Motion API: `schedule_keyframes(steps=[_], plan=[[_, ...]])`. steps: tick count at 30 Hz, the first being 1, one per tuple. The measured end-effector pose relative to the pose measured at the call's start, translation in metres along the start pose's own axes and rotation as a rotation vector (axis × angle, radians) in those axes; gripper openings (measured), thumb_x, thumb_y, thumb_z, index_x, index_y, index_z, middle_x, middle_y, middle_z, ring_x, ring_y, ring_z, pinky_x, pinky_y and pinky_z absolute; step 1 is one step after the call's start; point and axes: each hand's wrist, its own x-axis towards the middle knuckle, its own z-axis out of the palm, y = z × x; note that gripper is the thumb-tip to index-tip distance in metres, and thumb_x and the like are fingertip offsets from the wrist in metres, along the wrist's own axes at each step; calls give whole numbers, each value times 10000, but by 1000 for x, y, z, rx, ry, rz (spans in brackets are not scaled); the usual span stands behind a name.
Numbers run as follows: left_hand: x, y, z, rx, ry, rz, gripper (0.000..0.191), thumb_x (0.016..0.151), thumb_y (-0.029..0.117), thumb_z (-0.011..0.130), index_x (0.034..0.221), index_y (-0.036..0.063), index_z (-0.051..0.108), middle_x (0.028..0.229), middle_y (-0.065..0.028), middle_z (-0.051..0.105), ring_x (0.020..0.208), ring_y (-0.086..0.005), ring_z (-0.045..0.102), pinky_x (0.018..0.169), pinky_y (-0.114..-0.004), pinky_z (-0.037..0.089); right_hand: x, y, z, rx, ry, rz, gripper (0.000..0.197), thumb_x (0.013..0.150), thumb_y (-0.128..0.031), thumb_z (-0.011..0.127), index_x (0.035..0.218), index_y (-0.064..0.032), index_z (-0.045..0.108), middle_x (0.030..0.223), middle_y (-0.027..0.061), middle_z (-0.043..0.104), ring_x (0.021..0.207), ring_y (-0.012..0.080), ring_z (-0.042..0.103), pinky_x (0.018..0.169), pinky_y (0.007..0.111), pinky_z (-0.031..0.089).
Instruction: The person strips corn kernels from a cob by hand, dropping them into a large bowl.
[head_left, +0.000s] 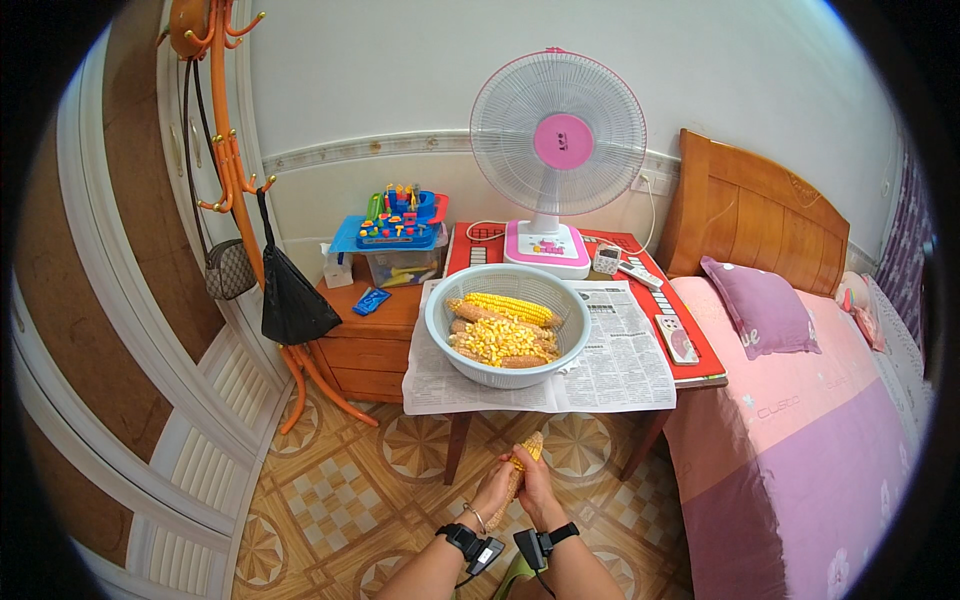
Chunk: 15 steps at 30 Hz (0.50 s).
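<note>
Both of my hands are wrapped around a partly shelled corn cob (533, 445), held below the table's front edge. Yellow kernels show near its upper end, between my fingers. A bare cob length (498, 516) sticks out below my palms; I cannot tell whether it belongs to the same cob or to a second one. My left hand (493, 486) and my right hand (534, 484) press close together. Beyond them a pale blue plastic colander (508, 377) stands on the table. It contains loose corn kernels (501, 339), several stripped cobs and a full yellow ear (512, 305).
Newspaper (622, 375) lies under the colander. Behind it stands a pink-and-white table fan (559, 142). A remote control (640, 275) and a phone-like object (676, 340) lie on the right side. A bed (806, 420) is at right, an orange coat stand (225, 150) at left.
</note>
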Motion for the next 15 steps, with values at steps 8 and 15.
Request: schedule_keyframes(steps=[8, 15], plan=[[5, -7, 0, -112, -56, -55, 478, 962, 370, 332, 1156, -26, 514, 1077, -101, 572, 983, -161, 533, 839, -277, 432, -3, -3, 3, -12, 3, 0, 258, 860, -178, 640, 1060, -59, 529, 861, 83, 620, 782, 174, 584, 710, 306, 494], [-4, 4, 3, 1, -43, 21, 531, 991, 435, 285, 1269, -1, 406, 1164, -107, 515, 1044, -184, 508, 894, -296, 424, -8, -6, 10, -33, 17, -24, 241, 863, -163, 634, 1050, -50, 533, 857, 73, 616, 791, 174, 584, 728, 302, 490]])
